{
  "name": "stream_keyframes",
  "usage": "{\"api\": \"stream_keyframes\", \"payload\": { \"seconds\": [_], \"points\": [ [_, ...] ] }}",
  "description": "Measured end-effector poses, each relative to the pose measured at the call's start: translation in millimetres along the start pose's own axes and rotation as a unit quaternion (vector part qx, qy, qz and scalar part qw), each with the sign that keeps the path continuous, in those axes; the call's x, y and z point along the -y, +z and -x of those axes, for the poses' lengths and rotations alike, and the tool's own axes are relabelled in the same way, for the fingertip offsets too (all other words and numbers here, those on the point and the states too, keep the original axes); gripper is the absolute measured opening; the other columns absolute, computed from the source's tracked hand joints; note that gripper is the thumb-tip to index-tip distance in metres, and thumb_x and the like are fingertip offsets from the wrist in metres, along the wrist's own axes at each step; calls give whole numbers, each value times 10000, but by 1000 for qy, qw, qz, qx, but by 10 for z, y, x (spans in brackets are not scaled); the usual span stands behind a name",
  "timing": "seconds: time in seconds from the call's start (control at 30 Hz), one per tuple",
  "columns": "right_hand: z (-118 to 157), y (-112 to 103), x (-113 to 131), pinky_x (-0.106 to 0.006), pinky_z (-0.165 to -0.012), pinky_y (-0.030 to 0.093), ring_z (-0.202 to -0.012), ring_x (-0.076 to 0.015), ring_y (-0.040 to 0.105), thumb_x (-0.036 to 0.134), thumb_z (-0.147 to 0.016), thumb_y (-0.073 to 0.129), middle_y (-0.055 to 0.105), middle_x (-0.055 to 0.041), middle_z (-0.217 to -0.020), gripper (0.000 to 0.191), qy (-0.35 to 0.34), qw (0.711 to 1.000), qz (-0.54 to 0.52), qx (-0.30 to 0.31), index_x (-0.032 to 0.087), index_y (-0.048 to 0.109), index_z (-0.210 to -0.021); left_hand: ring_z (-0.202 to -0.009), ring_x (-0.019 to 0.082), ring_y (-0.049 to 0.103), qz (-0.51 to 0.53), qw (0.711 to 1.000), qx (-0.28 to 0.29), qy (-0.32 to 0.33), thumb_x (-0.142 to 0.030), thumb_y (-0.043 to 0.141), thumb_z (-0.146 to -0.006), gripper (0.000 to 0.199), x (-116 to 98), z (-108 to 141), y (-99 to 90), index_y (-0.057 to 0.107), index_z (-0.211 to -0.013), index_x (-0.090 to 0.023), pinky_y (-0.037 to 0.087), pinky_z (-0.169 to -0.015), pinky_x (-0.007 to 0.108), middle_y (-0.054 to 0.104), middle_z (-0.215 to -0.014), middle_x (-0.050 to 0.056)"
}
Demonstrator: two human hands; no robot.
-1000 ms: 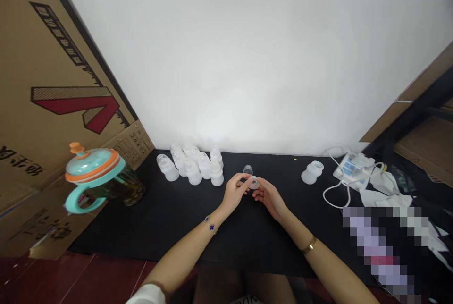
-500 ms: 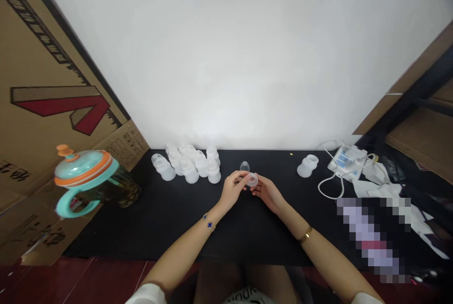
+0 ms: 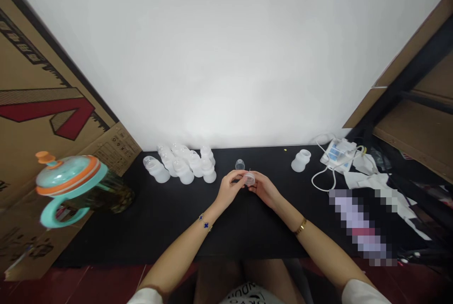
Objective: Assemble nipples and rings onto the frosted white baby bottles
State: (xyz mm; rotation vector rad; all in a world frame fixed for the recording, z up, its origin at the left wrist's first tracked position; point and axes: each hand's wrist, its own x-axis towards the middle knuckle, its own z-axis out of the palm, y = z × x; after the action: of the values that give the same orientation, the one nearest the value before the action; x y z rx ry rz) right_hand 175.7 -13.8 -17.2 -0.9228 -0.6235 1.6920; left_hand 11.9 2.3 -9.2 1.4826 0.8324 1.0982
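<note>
Between the fingertips of both hands is a small translucent baby bottle collar [image 3: 249,179], held just above the black table with its side toward me. A thin tip rises from its top; I cannot make out what it is. My left hand [image 3: 231,185] is closed on the collar's left side, and my right hand [image 3: 264,188] grips its right side. Just behind my left hand a clear domed bottle cap [image 3: 239,164] rests on the table. Off to the right stands a white bottle body [image 3: 300,160] with an uncovered mouth. Several capped white baby bottles [image 3: 183,172] are grouped at the left.
A large jug [image 3: 72,179] with a turquoise and orange lid stands at the left by a cardboard box [image 3: 46,110]. A white power strip with cables [image 3: 338,155] and papers [image 3: 368,182] lie at the right. A white wall [image 3: 226,58] borders the black table [image 3: 247,233] behind.
The collar has turned in my fingers from showing its round opening to showing its side, with a thin tip now visible on top. My view has shifted slightly.
</note>
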Motion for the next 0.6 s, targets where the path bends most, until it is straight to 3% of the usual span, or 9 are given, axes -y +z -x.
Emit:
{"api": "stream_keyframes", "payload": {
  "seconds": [0.23, 0.37, 0.6],
  "points": [
    [-29, -25, -21, -254, -582, 505, -610, -138, 622, 304, -726, 812, 726, -8, -781, 202, -21, 1000, 5, -17, 219, 716, -882, -941, 209, 671, -72, 997, -19, 12, -350, 687, -830, 298, -13, 22, 26, 678, -1092, -208, 557, -648, 248, 703, -1054, 70],
    [-42, -31, -38, -251, -569, 505, -599, -132, 619, 312, -724, 821, 724, -9, -782, 217, -19, 999, 2, -26, 219, 711, -885, -900, 192, 667, -79, 997, -13, 6, -332, 676, -833, 203, 10, 19, 21, 645, -982, -197, 524, -621, 225, 694, -958, 44],
    [-2, 32, -2, -244, -525, 482, -616, -145, 636, 453, -805, 730, 714, -34, -826, 316, -90, 991, 91, -30, 205, 726, -1000, -842, 195, 671, -27, 999, -44, -8, -465, 682, -834, 298, 36, -24, -33, 588, -915, -194, 539, -652, 266, 693, -894, 40]
  ]
}}
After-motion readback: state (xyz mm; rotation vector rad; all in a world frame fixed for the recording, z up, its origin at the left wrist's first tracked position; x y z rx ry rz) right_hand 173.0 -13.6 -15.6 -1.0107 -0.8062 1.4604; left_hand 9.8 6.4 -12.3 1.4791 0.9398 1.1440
